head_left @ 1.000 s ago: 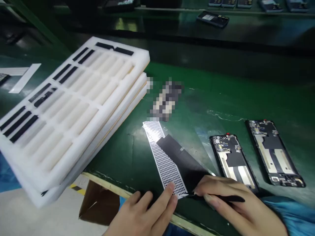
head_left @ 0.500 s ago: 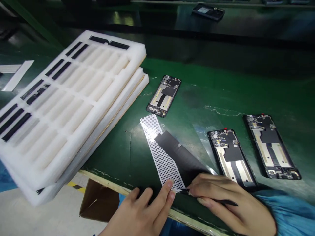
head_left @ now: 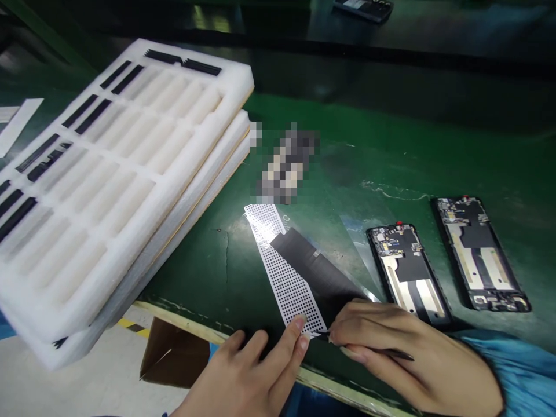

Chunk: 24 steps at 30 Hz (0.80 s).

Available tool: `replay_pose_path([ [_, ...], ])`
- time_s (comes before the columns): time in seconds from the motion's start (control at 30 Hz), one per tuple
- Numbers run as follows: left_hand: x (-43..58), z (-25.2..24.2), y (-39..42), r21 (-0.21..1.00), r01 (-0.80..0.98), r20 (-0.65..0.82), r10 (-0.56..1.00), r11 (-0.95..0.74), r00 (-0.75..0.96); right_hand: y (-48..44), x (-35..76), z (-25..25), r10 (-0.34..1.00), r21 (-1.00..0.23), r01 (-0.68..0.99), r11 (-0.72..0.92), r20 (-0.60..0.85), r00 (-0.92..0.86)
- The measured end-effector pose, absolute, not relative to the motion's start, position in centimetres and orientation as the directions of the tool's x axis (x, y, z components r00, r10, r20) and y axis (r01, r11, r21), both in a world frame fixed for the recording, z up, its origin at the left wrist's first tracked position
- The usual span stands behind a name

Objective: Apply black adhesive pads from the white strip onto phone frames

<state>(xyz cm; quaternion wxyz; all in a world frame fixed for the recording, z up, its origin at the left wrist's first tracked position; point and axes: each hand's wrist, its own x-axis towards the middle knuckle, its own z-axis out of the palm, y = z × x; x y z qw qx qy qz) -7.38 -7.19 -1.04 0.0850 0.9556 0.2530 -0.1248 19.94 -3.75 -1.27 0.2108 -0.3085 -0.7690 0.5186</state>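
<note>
A white dotted backing sheet (head_left: 284, 272) lies on the green bench, with a black film strip (head_left: 319, 275) lying partly across it. My left hand (head_left: 249, 376) presses the sheet's near end down with a fingertip. My right hand (head_left: 391, 353) grips thin black tweezers (head_left: 382, 351) whose tip meets the sheet's near corner, right beside that fingertip. Two open phone frames (head_left: 408, 272) (head_left: 480, 255) lie just right of my right hand. A third item (head_left: 284, 165) further back is blurred out.
Stacked white foam trays (head_left: 113, 174) with black strips in some slots overhang the bench's front edge (head_left: 182, 315) at left. A brown cardboard box (head_left: 174, 353) sits below the edge. Another phone (head_left: 362, 7) lies at the far back.
The view has shifted slightly, so everything sits a little higher in frame. Both hands stay at the sheet's near corner, the tweezers edging closer to the left fingertip.
</note>
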Motion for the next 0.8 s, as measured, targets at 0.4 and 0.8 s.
replay_pose_path([
  [0.4, -7.6, -1.2, -7.3, 0.111, 0.512, -0.259, 0.473, -0.852, 0.842, -2.6, 20.9, -3.5, 0.658, -0.969, 0.064, 0.237, 0.112, -0.745],
  [0.8, -7.6, -1.3, -7.4, 0.104, 0.513, -0.274, 0.471, -0.852, 0.838, -2.5, 20.8, -3.2, 0.659, -0.974, 0.103, 0.202, 0.057, -0.750],
])
